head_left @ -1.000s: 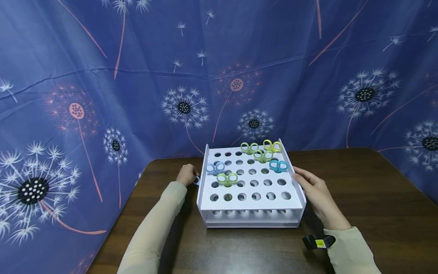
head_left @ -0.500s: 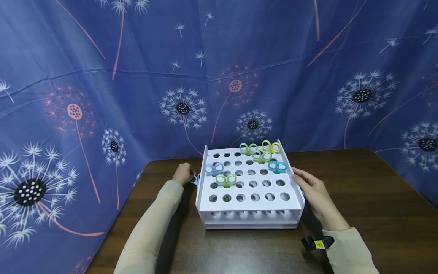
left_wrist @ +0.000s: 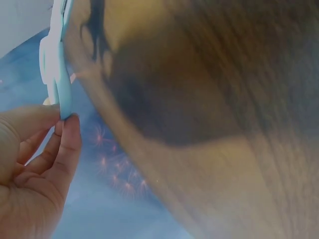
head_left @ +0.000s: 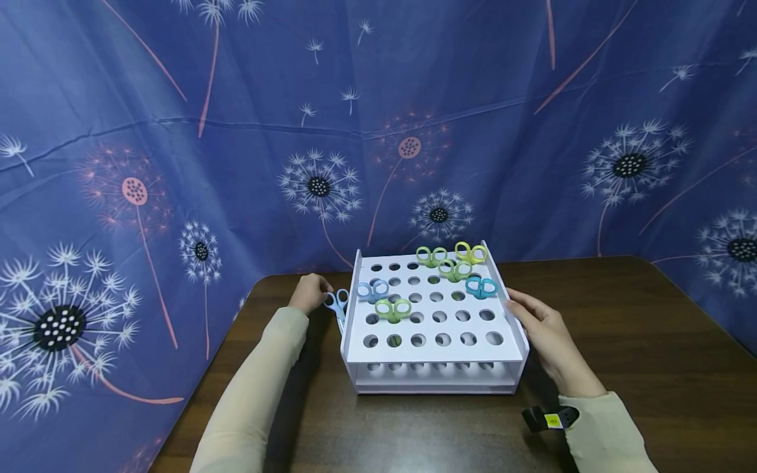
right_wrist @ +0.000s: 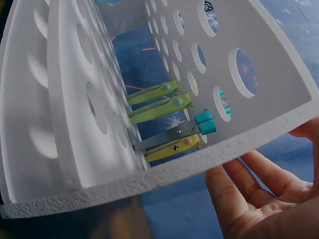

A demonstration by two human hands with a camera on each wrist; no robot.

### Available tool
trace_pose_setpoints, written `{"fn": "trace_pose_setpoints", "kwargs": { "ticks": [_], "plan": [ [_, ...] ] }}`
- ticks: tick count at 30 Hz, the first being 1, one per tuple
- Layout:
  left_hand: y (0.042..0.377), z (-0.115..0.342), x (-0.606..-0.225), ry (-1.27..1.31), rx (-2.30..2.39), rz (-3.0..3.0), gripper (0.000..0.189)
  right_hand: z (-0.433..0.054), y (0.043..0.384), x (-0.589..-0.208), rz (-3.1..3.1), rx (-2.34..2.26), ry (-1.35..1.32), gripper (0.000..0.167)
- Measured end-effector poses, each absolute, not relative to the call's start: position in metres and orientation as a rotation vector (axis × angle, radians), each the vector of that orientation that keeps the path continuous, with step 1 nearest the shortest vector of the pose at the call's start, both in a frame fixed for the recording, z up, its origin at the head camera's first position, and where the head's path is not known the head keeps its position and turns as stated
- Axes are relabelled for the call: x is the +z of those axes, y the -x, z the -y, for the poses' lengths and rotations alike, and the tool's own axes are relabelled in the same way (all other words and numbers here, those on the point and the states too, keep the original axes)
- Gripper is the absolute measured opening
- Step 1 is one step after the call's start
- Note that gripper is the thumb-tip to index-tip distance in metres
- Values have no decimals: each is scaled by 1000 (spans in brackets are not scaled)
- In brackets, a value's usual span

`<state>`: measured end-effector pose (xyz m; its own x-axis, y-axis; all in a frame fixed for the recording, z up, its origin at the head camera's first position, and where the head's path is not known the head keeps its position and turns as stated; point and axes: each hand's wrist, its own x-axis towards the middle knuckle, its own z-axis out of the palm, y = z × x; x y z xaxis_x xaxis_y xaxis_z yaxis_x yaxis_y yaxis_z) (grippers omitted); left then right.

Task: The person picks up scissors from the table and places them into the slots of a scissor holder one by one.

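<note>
My left hand (head_left: 310, 293) pinches a pair of light blue scissors (head_left: 338, 304) by one handle loop, just outside the left wall of a white holed rack (head_left: 426, 351). In the left wrist view, thumb and fingertips meet on the end of the scissors (left_wrist: 61, 74). Against the rack's right wall lies my right hand (head_left: 547, 332), its fingers nearly straight. Scissors standing in the rack holes show their handles on top: light blue (head_left: 372, 290), green (head_left: 393, 309), teal (head_left: 481, 286) and yellow (head_left: 470, 252), with two more green pairs near the back.
A brown wooden table (head_left: 650, 341) carries the rack. Behind it hangs a blue dandelion-print cloth (head_left: 508, 164). The rack has a lower holed shelf (right_wrist: 94, 89) under the top panel, where several scissor blades hang through. A black strap (head_left: 550, 418) sits on the right wrist.
My left hand has moved left, away from the rack wall, and the light blue scissors it holds have come more into sight. The right hand stays against the rack.
</note>
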<state>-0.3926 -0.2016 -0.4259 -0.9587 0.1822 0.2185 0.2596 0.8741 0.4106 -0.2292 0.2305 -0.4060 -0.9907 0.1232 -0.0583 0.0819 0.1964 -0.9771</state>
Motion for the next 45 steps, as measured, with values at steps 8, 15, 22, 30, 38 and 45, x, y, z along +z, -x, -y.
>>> {"fn": "trace_pose_setpoints", "kwargs": {
  "ticks": [8, 15, 22, 30, 38, 45],
  "plan": [
    [393, 207, -416, 402, -692, 2848, 11, -231, 228, -407, 2392, 1976, 207, 69],
    [387, 206, -403, 363, -762, 2876, 11, -232, 227, -406, 2405, 1972, 187, 70],
    [383, 203, -388, 352, -811, 2895, 10, -233, 228, -406, 2392, 1982, 179, 68],
    [380, 196, -378, 368, -826, 2891, 11, -234, 229, -407, 2362, 2023, 168, 69],
    [379, 195, -370, 328, -846, 2866, 12, -234, 229, -406, 2336, 2039, 144, 69],
    [377, 198, -365, 342, -868, 2818, 12, -233, 230, -406, 2335, 2049, 153, 69]
  ]
}}
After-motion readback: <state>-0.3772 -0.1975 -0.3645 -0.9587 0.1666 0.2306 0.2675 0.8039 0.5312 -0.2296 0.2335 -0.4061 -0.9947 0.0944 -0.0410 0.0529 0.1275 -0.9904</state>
